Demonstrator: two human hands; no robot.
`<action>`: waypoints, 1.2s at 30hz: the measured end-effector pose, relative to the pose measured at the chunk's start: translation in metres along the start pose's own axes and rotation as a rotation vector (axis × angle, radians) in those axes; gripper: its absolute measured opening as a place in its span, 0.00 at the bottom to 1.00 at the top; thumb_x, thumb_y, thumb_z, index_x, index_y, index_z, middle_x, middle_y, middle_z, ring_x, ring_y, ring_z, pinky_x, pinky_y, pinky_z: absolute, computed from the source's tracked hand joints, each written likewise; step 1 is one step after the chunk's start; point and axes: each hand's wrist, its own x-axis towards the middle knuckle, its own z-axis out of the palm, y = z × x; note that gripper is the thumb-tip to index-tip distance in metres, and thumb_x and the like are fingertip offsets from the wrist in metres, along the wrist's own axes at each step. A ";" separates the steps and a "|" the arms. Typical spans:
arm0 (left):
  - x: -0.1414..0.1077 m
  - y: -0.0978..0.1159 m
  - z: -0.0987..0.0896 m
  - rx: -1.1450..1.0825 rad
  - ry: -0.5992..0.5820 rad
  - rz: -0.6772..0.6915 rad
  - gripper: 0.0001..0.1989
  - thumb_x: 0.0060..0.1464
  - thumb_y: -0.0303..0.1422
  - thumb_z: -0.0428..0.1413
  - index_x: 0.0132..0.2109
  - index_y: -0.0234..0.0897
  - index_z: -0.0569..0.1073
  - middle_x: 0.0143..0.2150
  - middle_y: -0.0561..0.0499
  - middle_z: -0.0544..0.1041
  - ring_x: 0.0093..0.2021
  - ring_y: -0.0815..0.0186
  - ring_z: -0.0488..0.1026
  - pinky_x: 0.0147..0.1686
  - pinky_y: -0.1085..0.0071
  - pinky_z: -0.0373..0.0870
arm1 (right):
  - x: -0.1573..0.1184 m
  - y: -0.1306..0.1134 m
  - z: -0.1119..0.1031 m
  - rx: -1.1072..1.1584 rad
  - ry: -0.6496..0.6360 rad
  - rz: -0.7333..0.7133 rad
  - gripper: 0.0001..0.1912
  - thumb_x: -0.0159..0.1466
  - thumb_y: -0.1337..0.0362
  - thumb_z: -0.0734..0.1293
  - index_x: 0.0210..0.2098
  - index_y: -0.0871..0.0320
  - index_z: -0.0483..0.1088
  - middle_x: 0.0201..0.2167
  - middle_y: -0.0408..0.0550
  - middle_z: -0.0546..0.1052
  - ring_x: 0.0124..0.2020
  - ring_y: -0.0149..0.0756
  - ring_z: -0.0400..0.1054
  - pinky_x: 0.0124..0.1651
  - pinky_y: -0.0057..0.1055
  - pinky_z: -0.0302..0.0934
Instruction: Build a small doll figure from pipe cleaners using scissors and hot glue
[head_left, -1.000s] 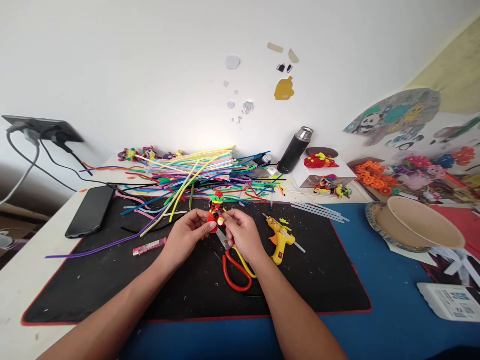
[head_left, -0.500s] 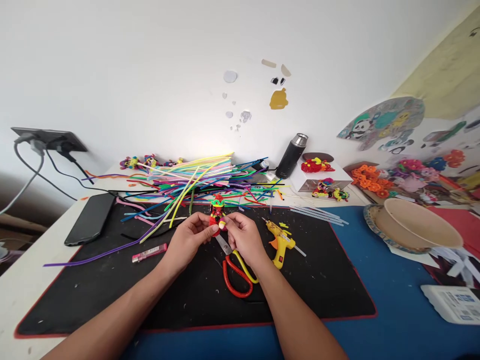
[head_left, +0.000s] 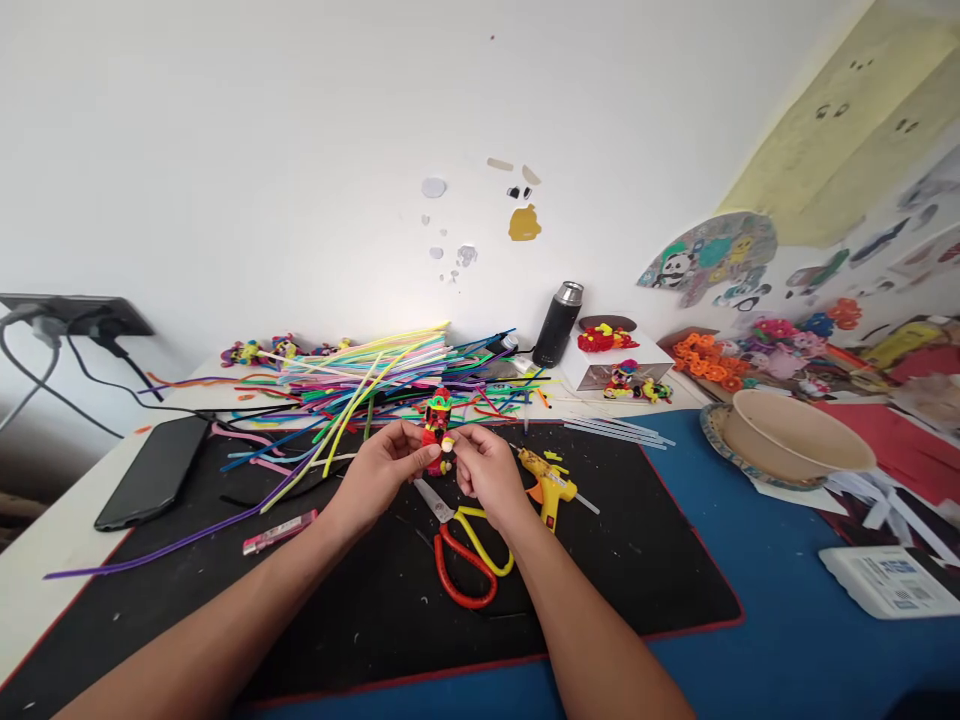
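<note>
Here's the little fuzzy figure [head_left: 437,418], upright over the near side of the pipe-cleaner pile [head_left: 375,362], both my grips closed on it: left hand [head_left: 379,468] pinching the red body, right hand [head_left: 489,478] at the pale knob. I'd call it light, soft outside, springy within, not slippery; small trims look easily pulled loose, so the body's the place to hold, not the headpiece. Far right, a beige bowl [head_left: 799,432] leans over a pattern-rimmed dish [head_left: 714,440]; I can't make out any contents. The far flask [head_left: 559,328] hides its own.
</note>
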 end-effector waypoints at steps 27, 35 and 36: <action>-0.004 0.000 0.000 -0.061 -0.035 0.051 0.23 0.43 0.44 0.76 0.36 0.38 0.74 0.29 0.55 0.78 0.27 0.68 0.72 0.27 0.72 0.63 | -0.003 -0.005 0.000 -0.007 -0.010 -0.054 0.17 0.59 0.48 0.74 0.32 0.56 0.73 0.13 0.30 0.59 0.11 0.24 0.52 0.14 0.24 0.41; -0.005 -0.002 0.001 -0.094 -0.028 0.069 0.22 0.44 0.43 0.76 0.36 0.38 0.74 0.29 0.56 0.78 0.27 0.68 0.73 0.28 0.72 0.65 | -0.003 -0.007 0.002 0.018 -0.002 -0.031 0.18 0.58 0.47 0.75 0.33 0.56 0.73 0.12 0.30 0.60 0.11 0.24 0.52 0.14 0.24 0.41; -0.005 -0.003 0.001 -0.092 -0.028 0.072 0.22 0.45 0.43 0.76 0.36 0.38 0.74 0.28 0.56 0.77 0.27 0.69 0.73 0.28 0.72 0.65 | -0.003 -0.007 0.002 0.027 0.000 -0.023 0.19 0.58 0.47 0.75 0.33 0.56 0.73 0.13 0.30 0.60 0.11 0.24 0.52 0.14 0.24 0.41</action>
